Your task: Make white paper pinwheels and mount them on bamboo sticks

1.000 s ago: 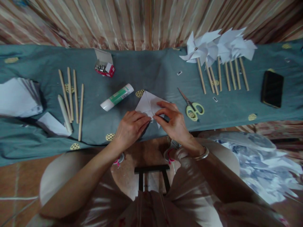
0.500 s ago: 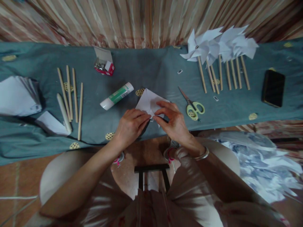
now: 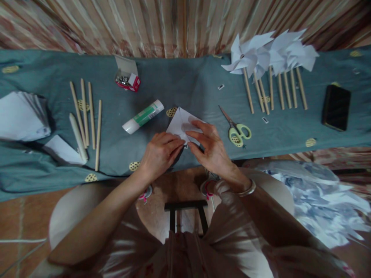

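A creased white sheet of paper [image 3: 182,120] lies near the table's front edge, one corner pointing away from me. My left hand [image 3: 160,152] is closed on its near left side, thumb and fingers pressed together on the paper. My right hand [image 3: 211,146] rests over the right side of the sheet, fingers spread and touching it, a bangle on the wrist. The paper's near edge is partly hidden under my fingers. Left of the sheet lies a glue stick [image 3: 143,116] with a green label; to the right are scissors [image 3: 237,129] with light green handles.
Finished paper pinwheels [image 3: 269,54] on wooden sticks lie at the back right, beside a black phone [image 3: 336,108]. At left are loose sticks [image 3: 92,116] and a stack of white paper [image 3: 21,117]. A small open red box [image 3: 127,80] stands at the back. White scraps [image 3: 330,204] fill a bag at right.
My right hand's fingers have spread slightly and shifted a little on the paper. My left hand keeps its place on the sheet.
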